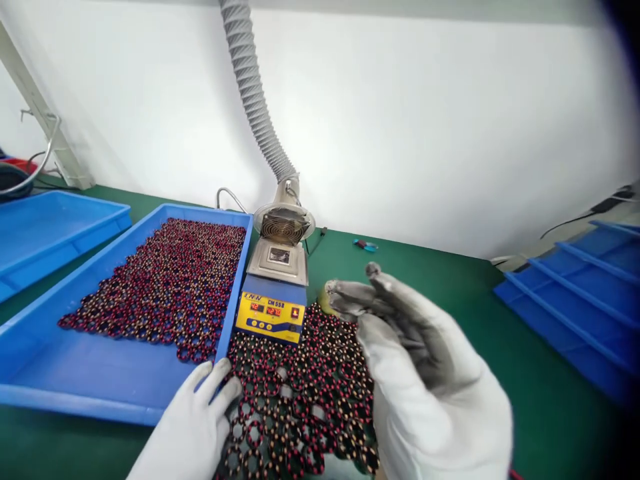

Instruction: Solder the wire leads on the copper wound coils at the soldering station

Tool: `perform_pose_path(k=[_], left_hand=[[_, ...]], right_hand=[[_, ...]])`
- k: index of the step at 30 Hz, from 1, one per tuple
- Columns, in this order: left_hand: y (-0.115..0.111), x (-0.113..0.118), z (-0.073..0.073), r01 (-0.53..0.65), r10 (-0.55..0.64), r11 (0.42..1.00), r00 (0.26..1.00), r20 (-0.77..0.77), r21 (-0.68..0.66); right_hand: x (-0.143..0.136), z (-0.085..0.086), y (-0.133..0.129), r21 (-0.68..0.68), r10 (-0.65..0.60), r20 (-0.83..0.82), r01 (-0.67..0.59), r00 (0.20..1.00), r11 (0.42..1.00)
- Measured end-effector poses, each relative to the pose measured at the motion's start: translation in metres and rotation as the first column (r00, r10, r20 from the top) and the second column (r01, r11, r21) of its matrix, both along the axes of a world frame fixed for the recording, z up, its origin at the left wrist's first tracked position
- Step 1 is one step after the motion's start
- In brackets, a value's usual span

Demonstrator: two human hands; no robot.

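My left hand (pixel 193 423), in a white glove, reaches in at the lower left. Its fingers are spread near the corner of a blue tray (pixel 120 403) and the edge of the loose coil rings (pixel 270 400). I see nothing held in it. My right hand (pixel 425 373), gloved with blackened fingertips, is raised over the right side of the rings. Its fingers are bent but apart, and nothing shows between them. The small rings have red and copper-coloured windings. Many more coil rings (pixel 175 280) lie in rows in the blue tray.
A solder pot (pixel 270 317) with a yellow panel and red digits stands between tray and hand. Above it hangs a fume hose (pixel 250 87). Blue trays (pixel 575 300) are at right, another tray (pixel 65 227) at far left. Small cutters (pixel 365 245) lie behind.
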State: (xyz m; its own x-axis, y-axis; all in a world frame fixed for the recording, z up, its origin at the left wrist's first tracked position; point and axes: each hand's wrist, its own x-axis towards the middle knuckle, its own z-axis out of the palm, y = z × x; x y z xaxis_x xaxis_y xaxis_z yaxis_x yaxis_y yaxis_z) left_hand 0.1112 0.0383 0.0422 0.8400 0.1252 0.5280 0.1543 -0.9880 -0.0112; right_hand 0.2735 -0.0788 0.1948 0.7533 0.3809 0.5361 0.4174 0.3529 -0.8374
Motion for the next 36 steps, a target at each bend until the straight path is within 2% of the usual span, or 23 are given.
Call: perform_pose_path(k=[2,4,8,10,12,14,15,17,18,20,22,24,26,31,36], left_hand=[[0.006,0.007,0.022,0.088,-0.086,0.996,0.991,0.103,-0.014],[0.011,0.016,0.052,0.144,-0.141,0.990,0.971,0.194,-0.001],[0.010,0.045,0.115,0.101,-0.101,0.995,0.944,0.314,0.016],[0.008,0.060,0.138,0.074,-0.090,0.996,0.891,0.446,0.053],[0.004,0.072,0.152,0.050,-0.085,0.996,0.824,0.560,0.078],[0.001,0.080,0.156,0.039,-0.102,0.993,0.774,0.625,0.113],[0.000,0.082,0.156,0.044,-0.119,0.990,0.756,0.643,0.132],[-0.001,0.083,0.151,0.095,-0.129,0.992,0.712,0.690,0.087],[-0.001,0.083,0.148,0.132,-0.099,0.991,0.704,0.703,0.007],[0.003,0.083,0.141,0.183,-0.006,0.963,0.751,0.661,-0.199],[0.009,0.082,0.136,0.216,-0.016,0.926,0.841,0.541,-0.308],[0.017,0.081,0.134,0.310,-0.135,0.898,0.870,0.475,-0.312],[0.023,0.080,0.134,0.394,-0.215,0.873,0.840,0.499,-0.287],[0.026,0.075,0.140,0.294,-0.161,0.945,0.801,0.577,-0.143],[0.025,0.075,0.143,0.414,-0.187,0.858,0.802,0.567,-0.302]], right_hand=[[0.005,-0.001,0.001,-0.011,-0.001,-0.007,0.001,1.000,1.000],[0.009,-0.002,0.003,-0.033,0.010,-0.032,-0.011,0.999,0.999],[0.010,-0.006,0.015,-0.073,-0.009,-0.154,-0.002,0.988,0.997],[0.008,-0.009,0.024,-0.027,0.024,-0.239,-0.031,0.971,0.999],[0.007,-0.014,0.034,0.127,0.180,-0.321,-0.146,0.930,0.981],[0.011,-0.020,0.042,0.283,0.352,-0.362,-0.258,0.863,0.924],[0.014,-0.022,0.044,0.330,0.391,-0.365,-0.276,0.845,0.903],[0.022,-0.028,0.045,0.346,0.387,-0.354,-0.265,0.852,0.900],[0.026,-0.030,0.044,0.329,0.377,-0.338,-0.267,0.862,0.906],[0.028,-0.033,0.040,0.299,0.374,-0.303,-0.286,0.876,0.911],[0.024,-0.033,0.037,0.273,0.388,-0.294,-0.313,0.873,0.910],[0.016,-0.031,0.038,0.277,0.399,-0.305,-0.320,0.864,0.906],[0.009,-0.028,0.043,0.278,0.400,-0.338,-0.316,0.852,0.907],[0.001,-0.027,0.052,0.219,0.434,-0.386,-0.376,0.814,0.900],[-0.001,-0.038,0.050,0.239,0.492,-0.431,-0.430,0.756,0.870]])
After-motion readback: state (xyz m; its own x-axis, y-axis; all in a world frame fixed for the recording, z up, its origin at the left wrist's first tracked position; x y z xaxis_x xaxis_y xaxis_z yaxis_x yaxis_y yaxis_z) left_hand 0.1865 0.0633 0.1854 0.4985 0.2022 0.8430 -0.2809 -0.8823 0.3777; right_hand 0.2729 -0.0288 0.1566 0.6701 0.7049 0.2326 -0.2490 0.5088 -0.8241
